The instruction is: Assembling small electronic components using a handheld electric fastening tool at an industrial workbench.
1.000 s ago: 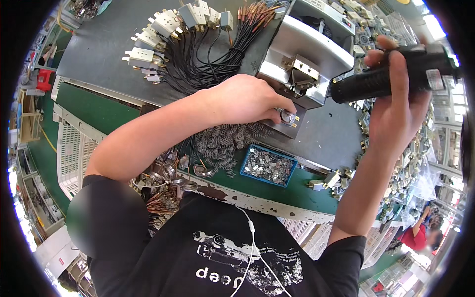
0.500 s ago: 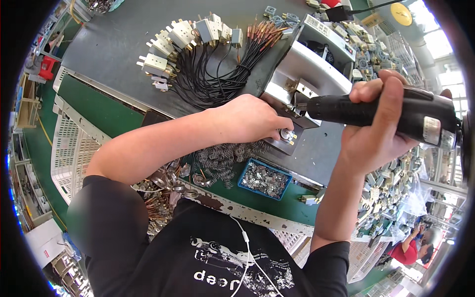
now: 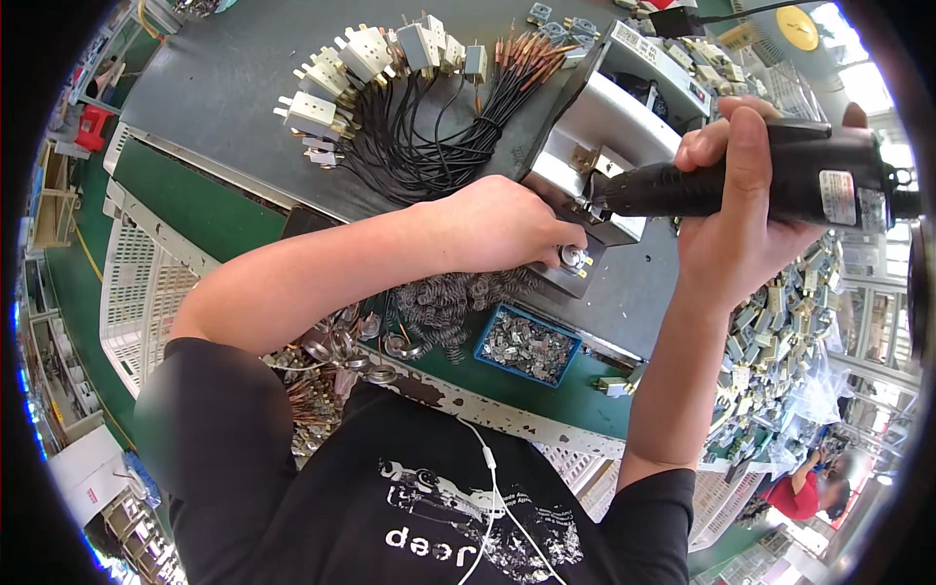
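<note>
Grey workbench (image 3: pixel 229 93) | hands (image 3: pixel 502 224): black screwdriver (image 3: pixel 799 174), round fitting (image 3: pixel 573 256) (partly covered)

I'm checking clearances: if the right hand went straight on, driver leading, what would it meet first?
Led by the black driver, the right hand would probably first meet the front of the silver metal machine; the driver's nose overlaps it in view, though depth is unclear.

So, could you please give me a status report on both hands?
Left hand pinching round metal piece. Right hand gripping black power driver, tip at silver machine, contact unclear. Blue tray nearer the body, not between hands.
</note>
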Demonstrator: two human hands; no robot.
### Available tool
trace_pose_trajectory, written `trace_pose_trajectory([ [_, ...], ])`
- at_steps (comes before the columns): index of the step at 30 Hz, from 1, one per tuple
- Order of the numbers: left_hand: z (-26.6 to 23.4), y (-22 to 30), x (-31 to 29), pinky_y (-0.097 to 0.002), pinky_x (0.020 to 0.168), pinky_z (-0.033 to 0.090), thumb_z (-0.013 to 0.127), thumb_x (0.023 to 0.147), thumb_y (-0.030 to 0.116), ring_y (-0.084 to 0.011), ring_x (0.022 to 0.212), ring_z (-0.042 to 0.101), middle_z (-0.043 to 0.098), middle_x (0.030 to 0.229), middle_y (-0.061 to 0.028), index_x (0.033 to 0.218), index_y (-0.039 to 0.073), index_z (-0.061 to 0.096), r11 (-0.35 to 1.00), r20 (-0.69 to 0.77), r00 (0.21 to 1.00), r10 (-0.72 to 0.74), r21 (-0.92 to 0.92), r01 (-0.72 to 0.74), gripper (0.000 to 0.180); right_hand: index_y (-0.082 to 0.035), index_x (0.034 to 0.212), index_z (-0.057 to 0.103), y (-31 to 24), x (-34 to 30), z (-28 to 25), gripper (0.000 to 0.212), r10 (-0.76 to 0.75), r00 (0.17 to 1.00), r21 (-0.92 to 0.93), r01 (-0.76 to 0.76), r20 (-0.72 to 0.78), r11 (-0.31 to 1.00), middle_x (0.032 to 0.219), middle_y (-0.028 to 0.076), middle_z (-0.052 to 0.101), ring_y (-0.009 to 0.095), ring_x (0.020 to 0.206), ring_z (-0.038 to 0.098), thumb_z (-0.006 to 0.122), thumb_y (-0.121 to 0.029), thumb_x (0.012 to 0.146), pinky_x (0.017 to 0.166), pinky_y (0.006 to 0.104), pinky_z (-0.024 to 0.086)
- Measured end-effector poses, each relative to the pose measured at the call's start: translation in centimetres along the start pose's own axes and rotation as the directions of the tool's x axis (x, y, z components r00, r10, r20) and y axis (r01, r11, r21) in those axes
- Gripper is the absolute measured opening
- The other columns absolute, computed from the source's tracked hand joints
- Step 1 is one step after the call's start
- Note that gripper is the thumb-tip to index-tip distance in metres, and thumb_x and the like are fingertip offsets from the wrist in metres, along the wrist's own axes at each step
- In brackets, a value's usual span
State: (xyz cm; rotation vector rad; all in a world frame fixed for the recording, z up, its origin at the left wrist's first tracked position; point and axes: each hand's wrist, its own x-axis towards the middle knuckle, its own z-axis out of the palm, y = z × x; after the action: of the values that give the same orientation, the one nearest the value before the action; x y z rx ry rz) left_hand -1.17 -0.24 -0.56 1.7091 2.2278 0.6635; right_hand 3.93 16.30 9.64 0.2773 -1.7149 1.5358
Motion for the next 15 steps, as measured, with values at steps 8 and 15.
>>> trace_pose_trajectory([
  [8, 0.3, -0.1, -0.2, -0.0408, 0.072, 0.055, 0.067, 0.089, 0.03, -0.0273, 0.086, 0.071, 0.072, 0.084, -0.0056, 0.116, 0.022, 0.068, 1.0, 0.002, 1.0, -0.023, -0.016, 0.023, 0.028, -0.004, 0.154, 0.02, 1.1, 1.9, 0.4, 0.072, 0.041, 0.986, 0.16, -0.067, 0.163, 0.985, 0.112, 0.028, 0.067, 0.02, 0.068, 0.066, 0.061, 0.003, 0.095, 0.059, 0.0295, 0.055],
  [15, 1.0, -0.5, -0.7, -0.0385, 0.068, 0.055, 0.069, 0.089, 0.035, -0.0266, 0.077, 0.069, 0.067, 0.077, -0.0048, 0.118, 0.022, 0.07, 0.998, -0.108, 0.992, 0.059, 0.043, -0.055, 0.032, 0.004, 0.138, 0.036, -1.7, -1.8, 0.6, 0.049, 0.076, 0.996, -0.022, -0.078, -0.052, 0.997, 0.09, 0.022, 0.067, 0.016, 0.056, 0.059, 0.06, 0.004, 0.095, 0.053, 0.0306, 0.052],
])
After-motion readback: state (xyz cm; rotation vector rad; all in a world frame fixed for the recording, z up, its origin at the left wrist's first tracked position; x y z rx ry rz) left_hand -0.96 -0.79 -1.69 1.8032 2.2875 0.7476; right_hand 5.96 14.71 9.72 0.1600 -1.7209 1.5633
